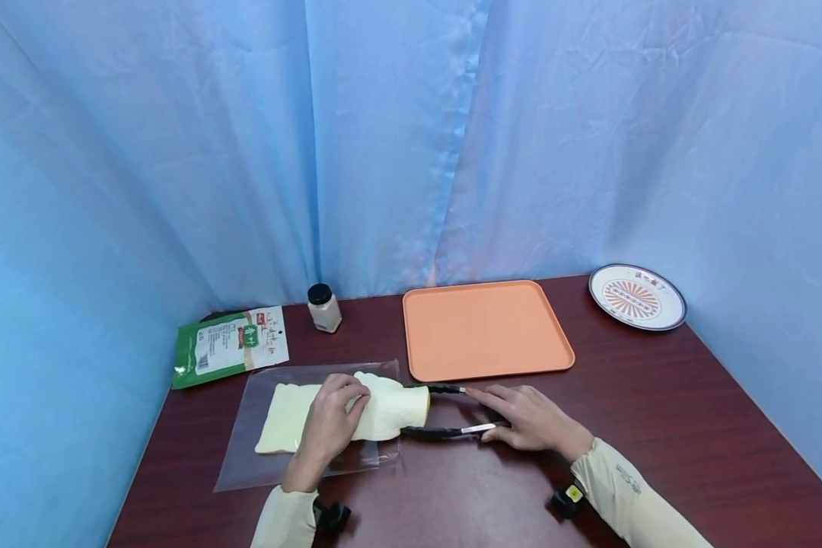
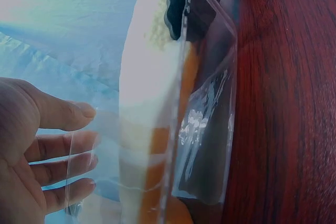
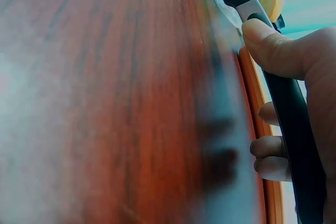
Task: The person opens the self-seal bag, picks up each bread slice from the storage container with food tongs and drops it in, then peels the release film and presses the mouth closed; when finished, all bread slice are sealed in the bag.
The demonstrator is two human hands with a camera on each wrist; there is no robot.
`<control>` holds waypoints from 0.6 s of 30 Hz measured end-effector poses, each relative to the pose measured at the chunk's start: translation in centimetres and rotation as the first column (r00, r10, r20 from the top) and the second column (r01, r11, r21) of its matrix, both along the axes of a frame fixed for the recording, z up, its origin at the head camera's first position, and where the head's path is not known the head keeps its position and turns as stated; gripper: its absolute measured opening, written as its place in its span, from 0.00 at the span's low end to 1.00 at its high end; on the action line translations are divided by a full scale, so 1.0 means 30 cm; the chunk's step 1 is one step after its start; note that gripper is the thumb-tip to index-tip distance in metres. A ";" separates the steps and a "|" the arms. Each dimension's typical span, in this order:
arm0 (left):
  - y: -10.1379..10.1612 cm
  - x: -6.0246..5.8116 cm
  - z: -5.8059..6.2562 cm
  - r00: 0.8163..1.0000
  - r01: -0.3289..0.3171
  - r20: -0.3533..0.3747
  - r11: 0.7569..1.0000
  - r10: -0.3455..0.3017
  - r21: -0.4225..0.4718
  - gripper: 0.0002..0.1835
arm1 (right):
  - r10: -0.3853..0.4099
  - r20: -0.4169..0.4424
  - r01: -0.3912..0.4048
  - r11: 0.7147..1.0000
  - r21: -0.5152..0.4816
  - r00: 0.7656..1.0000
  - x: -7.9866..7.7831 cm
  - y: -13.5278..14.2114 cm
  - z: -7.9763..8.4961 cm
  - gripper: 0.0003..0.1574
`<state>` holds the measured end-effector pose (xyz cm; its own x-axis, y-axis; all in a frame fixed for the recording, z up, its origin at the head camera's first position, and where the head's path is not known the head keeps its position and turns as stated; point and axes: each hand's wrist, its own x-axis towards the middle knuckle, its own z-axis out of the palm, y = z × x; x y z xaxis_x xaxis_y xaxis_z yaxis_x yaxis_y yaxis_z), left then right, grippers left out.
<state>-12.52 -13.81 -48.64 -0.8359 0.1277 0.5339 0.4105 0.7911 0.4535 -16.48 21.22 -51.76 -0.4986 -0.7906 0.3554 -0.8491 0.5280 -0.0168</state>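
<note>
A clear plastic bag (image 1: 243, 457) lies on the table with pale slices of bread (image 1: 291, 418) in it, one slice (image 1: 407, 409) reaching out of its right end. My left hand (image 1: 336, 415) is over the bread and pinches the bag's thin film between thumb and fingers; in the left wrist view the fingers (image 2: 79, 145) show through the film. With my right hand (image 1: 524, 417) I hold black-and-silver tongs (image 1: 441, 433), thumb on one arm and fingers on the other. The tongs' black tips stand on either side of the protruding slice.
Behind the bread stands an orange tray (image 1: 486, 327). A black-lidded jar (image 1: 325, 310) and a green-and-white packet (image 1: 229, 346) are at the back left. A patterned plate (image 1: 637, 298) sits at the back right. Blue curtains (image 1: 383, 152) surround the table's back and sides.
</note>
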 end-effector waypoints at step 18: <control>-0.003 0.001 0.006 1.000 -0.006 0.020 1.000 0.005 0.016 0.05 | 0.052 -0.047 -0.054 0.998 -0.043 0.998 0.000 -0.008 -0.008 0.46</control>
<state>-12.49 -13.91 -48.46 -0.8469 0.1144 0.5193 0.3970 0.7858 0.4743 -16.50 20.97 -51.99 -0.4384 -0.7987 0.4122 -0.8764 0.4815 0.0010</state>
